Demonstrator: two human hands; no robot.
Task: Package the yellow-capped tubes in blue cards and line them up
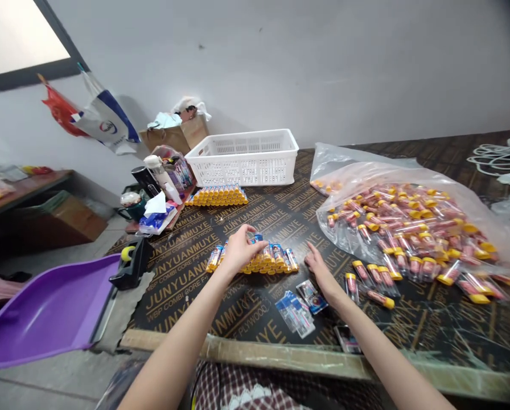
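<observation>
Blue-labelled tubes (276, 259) with yellow caps lie piled in a low heap at the middle of the dark printed table (173, 293), caps toward the near edge. I have my left hand (240, 250) over the left part of this heap, thumb and forefinger held narrow at its top; I cannot tell whether they grip a tube. My right hand (319, 267) is just right of the heap, forefinger stretched out, and I see nothing held in it.

Near, between my forearms, flat printed packets (295, 313) lie on the board. To the right, loose red tubes (372, 273) with yellow caps lie beside a large clear bag (366, 171). The bag lies spread on the table, holding many more of these red tubes; some are at its near edge, and I cannot tell if all are inside.

Beyond the heap, a second stack (218, 196) of yellow-capped tubes sits right in front of a white slotted basket (242, 171), whose floor I cannot see. Far left, a brown carton (165, 138) is topped with pale plastic and cloth. Nearer on the left are a dark mug (131, 212), a blue tissue pack (157, 222) with a white tissue sticking out, and a black tape dispenser (131, 266) carrying a yellow roll.
</observation>
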